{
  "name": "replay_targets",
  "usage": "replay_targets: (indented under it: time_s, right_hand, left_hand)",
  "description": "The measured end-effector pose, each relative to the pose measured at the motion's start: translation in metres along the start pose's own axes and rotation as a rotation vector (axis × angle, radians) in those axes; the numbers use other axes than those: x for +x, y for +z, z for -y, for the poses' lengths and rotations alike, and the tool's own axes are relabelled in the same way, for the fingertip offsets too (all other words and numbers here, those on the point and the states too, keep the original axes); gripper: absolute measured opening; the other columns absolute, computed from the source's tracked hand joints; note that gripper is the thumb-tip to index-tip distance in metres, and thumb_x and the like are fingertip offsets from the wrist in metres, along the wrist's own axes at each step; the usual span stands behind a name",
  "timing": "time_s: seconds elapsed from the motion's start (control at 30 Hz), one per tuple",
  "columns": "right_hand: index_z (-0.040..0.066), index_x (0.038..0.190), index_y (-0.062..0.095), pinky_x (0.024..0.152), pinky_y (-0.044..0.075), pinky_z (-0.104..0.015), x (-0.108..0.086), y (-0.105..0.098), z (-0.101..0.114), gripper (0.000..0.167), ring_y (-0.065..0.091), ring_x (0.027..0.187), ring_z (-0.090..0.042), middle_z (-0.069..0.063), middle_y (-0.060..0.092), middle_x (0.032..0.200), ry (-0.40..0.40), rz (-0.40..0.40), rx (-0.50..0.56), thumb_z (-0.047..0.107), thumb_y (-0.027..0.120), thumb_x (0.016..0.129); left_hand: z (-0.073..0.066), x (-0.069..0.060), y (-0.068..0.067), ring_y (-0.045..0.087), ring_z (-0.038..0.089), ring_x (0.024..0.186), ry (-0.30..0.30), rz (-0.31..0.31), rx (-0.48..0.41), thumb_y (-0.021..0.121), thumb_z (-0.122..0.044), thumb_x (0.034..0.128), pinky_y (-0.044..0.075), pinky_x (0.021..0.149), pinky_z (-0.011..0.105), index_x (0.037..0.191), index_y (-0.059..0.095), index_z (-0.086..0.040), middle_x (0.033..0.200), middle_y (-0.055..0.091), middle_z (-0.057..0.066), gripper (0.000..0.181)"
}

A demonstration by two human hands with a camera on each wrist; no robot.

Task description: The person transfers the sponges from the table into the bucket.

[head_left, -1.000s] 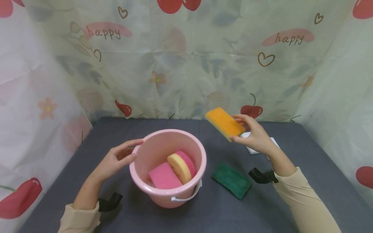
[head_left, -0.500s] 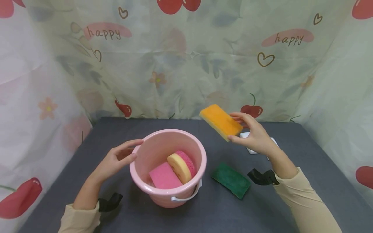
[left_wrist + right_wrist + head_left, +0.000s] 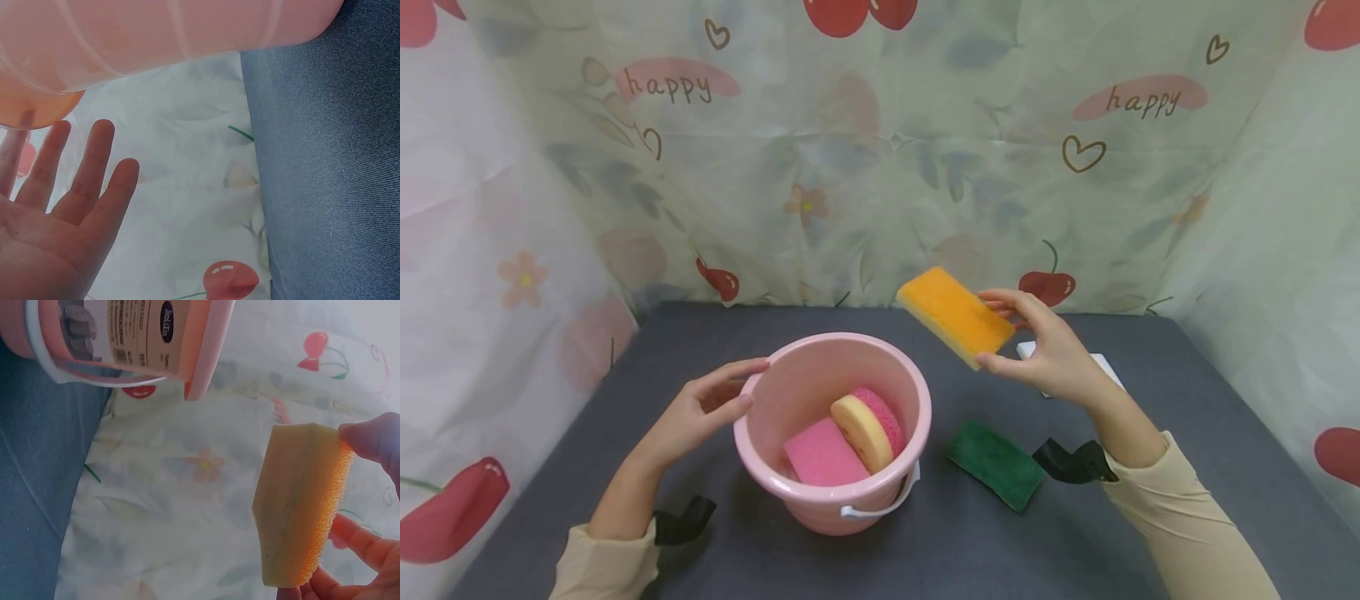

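A pink bucket (image 3: 832, 508) stands on the dark table, holding a pink sponge (image 3: 826, 454) and a round yellow-and-pink sponge (image 3: 863, 432). At the bucket's left rim rests my left hand (image 3: 688, 414), fingers fairly straight; the left wrist view shows the left hand (image 3: 62, 219) spread beside the bucket wall (image 3: 162, 37). Raised right of the bucket, my right hand (image 3: 1052, 350) pinches an orange sponge (image 3: 958, 315) by its edges. In the right wrist view this sponge (image 3: 300, 506) shows its pale side, between thumb and fingers.
A green scouring pad (image 3: 995, 463) lies on the table (image 3: 970, 550) right of the bucket. White flat things (image 3: 1105, 367) lie behind the right hand, partly hidden. The bucket's white handle (image 3: 880, 511) hangs at its front right. Patterned cloth surrounds the table.
My right hand has carried the orange sponge leftward, closer to the bucket. The left hand and bucket have stayed in place.
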State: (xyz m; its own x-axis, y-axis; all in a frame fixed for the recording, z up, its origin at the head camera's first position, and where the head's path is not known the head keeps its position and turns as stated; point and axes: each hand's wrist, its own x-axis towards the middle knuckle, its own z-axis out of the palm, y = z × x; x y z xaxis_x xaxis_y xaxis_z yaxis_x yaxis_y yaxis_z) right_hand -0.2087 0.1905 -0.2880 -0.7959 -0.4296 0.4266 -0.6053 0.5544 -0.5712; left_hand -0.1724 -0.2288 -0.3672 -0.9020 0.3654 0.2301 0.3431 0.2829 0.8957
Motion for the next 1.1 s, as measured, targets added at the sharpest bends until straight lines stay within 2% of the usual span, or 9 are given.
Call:
replay_targets:
  time_s: [0.17, 0.83, 1.1]
  right_hand:
    - [0.012, 0.134, 0.047, 0.087, 0.040, -0.023, -0.001, 0.005, 0.006, 0.063, 0.049, 0.110, -0.017, -0.008, 0.053, 0.129, -0.028, 0.004, 0.012, 0.011, 0.073, 0.077]
    - [0.013, 0.131, 0.050, 0.090, 0.043, -0.023, -0.003, 0.024, 0.029, 0.061, 0.050, 0.108, -0.013, -0.002, 0.054, 0.128, -0.114, 0.095, 0.087, 0.013, 0.075, 0.075]
    - [0.012, 0.130, 0.050, 0.090, 0.045, -0.027, -0.003, 0.035, 0.037, 0.061, 0.051, 0.108, -0.012, 0.000, 0.054, 0.129, -0.150, 0.142, 0.112, 0.016, 0.076, 0.075]
  left_hand:
    - [0.000, 0.000, 0.000, 0.061, 0.004, 0.104, -0.001, 0.001, -0.001, 0.056, -0.010, 0.0916, 0.052, 0.082, 0.023, 0.136, 0.047, -0.008, 0.127, 0.054, -0.017, 0.045]
    - [0.001, 0.000, -0.001, 0.061, 0.004, 0.103, -0.004, 0.005, -0.002, 0.056, -0.011, 0.0922, 0.052, 0.081, 0.024, 0.136, 0.046, -0.009, 0.127, 0.053, -0.020, 0.045]
    - [0.002, 0.000, 0.000, 0.061, 0.003, 0.103, -0.003, 0.007, -0.008, 0.055, -0.010, 0.0923, 0.052, 0.082, 0.024, 0.136, 0.046, -0.008, 0.126, 0.053, -0.021, 0.045]
